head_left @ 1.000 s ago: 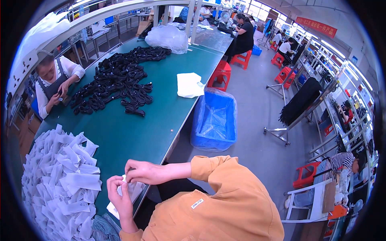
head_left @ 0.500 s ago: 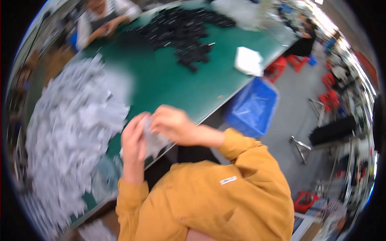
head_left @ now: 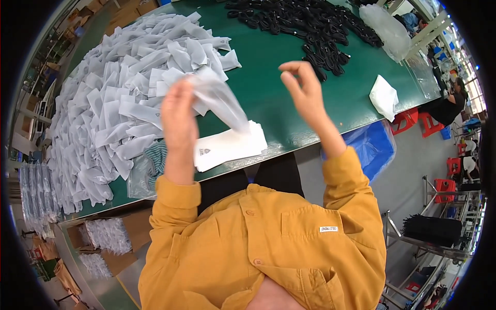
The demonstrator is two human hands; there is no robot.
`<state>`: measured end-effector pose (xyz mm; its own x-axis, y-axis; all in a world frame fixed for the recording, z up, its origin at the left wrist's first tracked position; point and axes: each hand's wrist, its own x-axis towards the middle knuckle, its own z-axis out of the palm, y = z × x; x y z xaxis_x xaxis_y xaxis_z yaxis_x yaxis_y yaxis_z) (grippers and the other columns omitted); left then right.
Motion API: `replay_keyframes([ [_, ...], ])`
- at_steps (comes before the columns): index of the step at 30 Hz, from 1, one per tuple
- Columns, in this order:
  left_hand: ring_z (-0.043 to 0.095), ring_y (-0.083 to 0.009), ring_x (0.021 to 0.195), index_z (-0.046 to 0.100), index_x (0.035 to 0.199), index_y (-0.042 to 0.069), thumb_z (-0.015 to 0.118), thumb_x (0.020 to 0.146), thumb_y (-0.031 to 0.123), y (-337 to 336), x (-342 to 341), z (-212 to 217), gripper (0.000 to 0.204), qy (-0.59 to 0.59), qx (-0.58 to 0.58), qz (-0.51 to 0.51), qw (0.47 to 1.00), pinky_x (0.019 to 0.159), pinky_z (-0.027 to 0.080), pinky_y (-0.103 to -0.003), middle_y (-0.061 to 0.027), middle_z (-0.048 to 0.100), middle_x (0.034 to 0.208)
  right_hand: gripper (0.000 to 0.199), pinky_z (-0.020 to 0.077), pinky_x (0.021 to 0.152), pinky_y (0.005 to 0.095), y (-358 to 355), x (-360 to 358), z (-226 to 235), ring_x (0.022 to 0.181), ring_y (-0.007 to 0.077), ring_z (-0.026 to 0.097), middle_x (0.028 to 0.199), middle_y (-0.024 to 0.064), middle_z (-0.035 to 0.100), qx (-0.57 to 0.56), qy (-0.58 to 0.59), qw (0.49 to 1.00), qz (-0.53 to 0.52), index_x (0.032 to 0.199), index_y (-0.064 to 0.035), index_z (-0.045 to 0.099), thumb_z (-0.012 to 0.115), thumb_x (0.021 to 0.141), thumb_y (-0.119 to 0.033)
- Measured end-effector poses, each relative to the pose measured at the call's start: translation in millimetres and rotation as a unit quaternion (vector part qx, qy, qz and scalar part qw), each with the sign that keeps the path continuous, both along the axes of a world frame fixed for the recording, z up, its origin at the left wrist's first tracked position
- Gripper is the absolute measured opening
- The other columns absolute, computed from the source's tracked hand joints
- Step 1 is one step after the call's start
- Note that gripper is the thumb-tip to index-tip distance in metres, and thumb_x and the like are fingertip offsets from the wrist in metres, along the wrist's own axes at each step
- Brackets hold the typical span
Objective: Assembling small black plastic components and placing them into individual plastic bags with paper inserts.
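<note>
My left hand [head_left: 179, 121] is raised above the near table edge, its fingers pinched on one end of a long, translucent white plastic pouch [head_left: 221, 101]. The pouch slants down to the right and is slightly blurred. Beneath its lower end lies a stack of flat white pouches [head_left: 230, 148] with a small dark print. A big heap of similar filled-looking pouches [head_left: 119, 88] spreads to the left of that hand. My right hand [head_left: 305, 90] hovers over the green tabletop with nothing in it, thumb and fingers apart. Beyond it lie bundled black cords [head_left: 318, 31].
The green table [head_left: 258, 85] carries a white folded packet [head_left: 384, 98] and a clear plastic bag [head_left: 386, 31] at right. A lined blue bin [head_left: 369, 147] stands below the edge. A striped bagged item [head_left: 147, 168] lies near my left forearm; an open carton [head_left: 121, 235] is below.
My hands were together on a whitish piece; now my right hand is apart, farther right, while the left holds the pouch. The view has turned, and the stack of pouches shows clearly.
</note>
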<state>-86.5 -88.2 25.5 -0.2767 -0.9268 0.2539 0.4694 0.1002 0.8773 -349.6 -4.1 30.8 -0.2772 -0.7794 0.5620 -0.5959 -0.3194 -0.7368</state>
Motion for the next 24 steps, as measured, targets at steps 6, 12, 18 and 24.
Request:
replay_keyframes([
  [6, 0.047, -0.0316, 0.126, 0.048, 0.135, 0.003, 0.084, 0.072, 0.023, 48, 8, 2, 0.075, -0.411, -0.311, 0.119, 0.849, 0.108, 0.037, -0.043, -0.0165, 0.048, 0.139, 0.052, 0.0446, 0.098, 0.0440, -52, -157, -54, 0.120, 0.0341, 0.052, 0.132, 0.0160, 0.053, 0.144, 0.277, 0.893, -0.324, 0.126, -0.0169, 0.061, 0.068, 0.086, -0.050],
  [12, 0.045, -0.0369, 0.128, 0.045, 0.141, 0.006, 0.086, 0.067, 0.026, 80, -4, -41, 0.087, -0.545, -0.366, -0.064, 0.752, 0.112, 0.032, -0.048, -0.0165, 0.049, 0.136, 0.064, 0.0366, 0.106, 0.0542, -60, -177, -71, 0.130, 0.0397, 0.046, 0.148, 0.0205, 0.041, 0.384, 0.331, 0.813, -0.287, 0.142, -0.0337, 0.048, 0.060, 0.086, -0.063],
  [18, 0.045, -0.0362, 0.127, 0.051, 0.135, 0.006, 0.084, 0.069, 0.025, 77, -4, -49, 0.076, -0.534, -0.357, -0.115, 0.758, 0.110, 0.034, -0.049, -0.0159, 0.049, 0.134, 0.065, 0.0339, 0.104, 0.0611, -42, -118, -85, 0.130, 0.0407, 0.044, 0.146, 0.0227, 0.042, 0.313, 0.416, 0.826, -0.217, 0.146, -0.0339, 0.043, 0.060, 0.088, -0.058],
  [24, 0.055, -0.0339, 0.104, 0.062, 0.107, 0.004, 0.078, 0.075, 0.014, 83, -15, -49, 0.037, -0.448, -0.361, -0.013, 0.818, 0.086, 0.047, -0.043, -0.0129, 0.056, 0.107, 0.062, 0.0405, 0.097, 0.0552, 2, -65, -84, 0.119, 0.0387, 0.051, 0.135, 0.0201, 0.051, 0.166, 0.450, 0.860, -0.173, 0.140, -0.0221, 0.051, 0.070, 0.084, -0.042],
])
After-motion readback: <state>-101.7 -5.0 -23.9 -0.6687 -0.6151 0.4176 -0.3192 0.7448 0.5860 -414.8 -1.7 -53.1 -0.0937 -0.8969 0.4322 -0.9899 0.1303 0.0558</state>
